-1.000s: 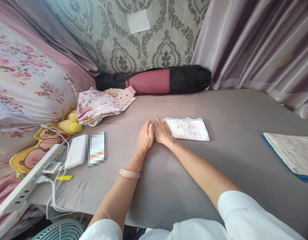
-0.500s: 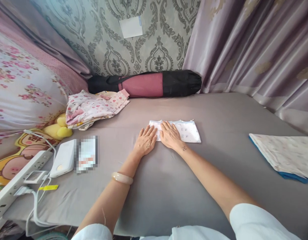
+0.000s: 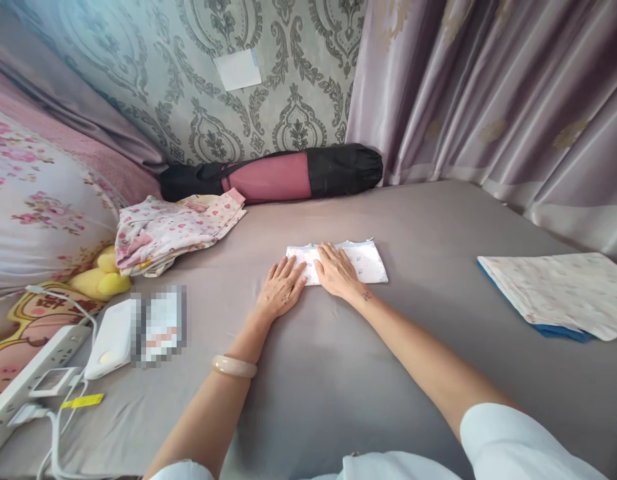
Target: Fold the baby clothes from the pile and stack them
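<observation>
A small white printed cloth (image 3: pixel 369 265), folded into a flat rectangle with a bluish far edge, lies on the grey bed sheet (image 3: pixel 308 373). My right hand (image 3: pixel 337 270) rests palm down across its middle, fingers stretched out. At the cloth's left end lies my left hand (image 3: pixel 282 288), also flat, with its fingertips on the near-left corner. A pale bangle (image 3: pixel 234 367) circles my left forearm. Neither hand grips the cloth; both press or rest on it from above. The part under my right palm is hidden.
Folded heart-print clothes (image 3: pixel 181 230) lie at the far left, before a pink and black rolled mat bag (image 3: pixel 271 177). On the right is another folded cloth (image 3: pixel 563 290) with a blue underside. A white power bank (image 3: pixel 111 340), cables and a power strip (image 3: pixel 33 373) line the left edge.
The view has turned slightly right, so things appear shifted left. My left hand has slid a little toward the cloth's near-left corner; my right hand stays on the cloth.
</observation>
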`<state>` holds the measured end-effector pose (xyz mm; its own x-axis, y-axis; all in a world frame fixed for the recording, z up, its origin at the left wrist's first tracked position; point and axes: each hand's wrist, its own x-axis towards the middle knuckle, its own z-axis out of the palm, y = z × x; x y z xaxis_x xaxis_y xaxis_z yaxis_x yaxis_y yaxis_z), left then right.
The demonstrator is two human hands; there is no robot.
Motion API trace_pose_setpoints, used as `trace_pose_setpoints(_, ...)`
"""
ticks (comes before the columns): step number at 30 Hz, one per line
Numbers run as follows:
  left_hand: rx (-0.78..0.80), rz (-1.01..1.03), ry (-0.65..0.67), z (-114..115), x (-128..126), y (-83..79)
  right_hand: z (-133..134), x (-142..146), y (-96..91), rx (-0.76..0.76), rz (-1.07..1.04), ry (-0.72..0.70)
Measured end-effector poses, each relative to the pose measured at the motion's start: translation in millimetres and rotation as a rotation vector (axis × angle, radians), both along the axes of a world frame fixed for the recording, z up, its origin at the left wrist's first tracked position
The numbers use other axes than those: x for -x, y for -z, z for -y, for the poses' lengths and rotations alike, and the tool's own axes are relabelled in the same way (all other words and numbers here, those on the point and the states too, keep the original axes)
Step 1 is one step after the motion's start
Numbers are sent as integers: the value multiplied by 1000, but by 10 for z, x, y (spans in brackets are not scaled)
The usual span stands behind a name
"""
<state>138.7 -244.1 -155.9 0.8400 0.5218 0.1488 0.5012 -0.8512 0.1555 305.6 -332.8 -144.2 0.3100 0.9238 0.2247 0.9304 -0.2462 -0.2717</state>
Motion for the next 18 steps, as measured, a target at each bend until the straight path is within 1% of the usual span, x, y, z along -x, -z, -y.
trace_pose_setpoints(2,8,9,3,-4,-1,6,60,-62,6,-5,19,43)
trace_pose_setpoints(5,23,14,-2,-4,-2,4,122,-129,40,17,20,64)
trace_pose_setpoints(13,40,-18,2,14,2,-46,121,-129,97,7,10,72)
trace_pose_setpoints(18,26,-8,9,9,3,-31,140,-188,47,84,-65,46)
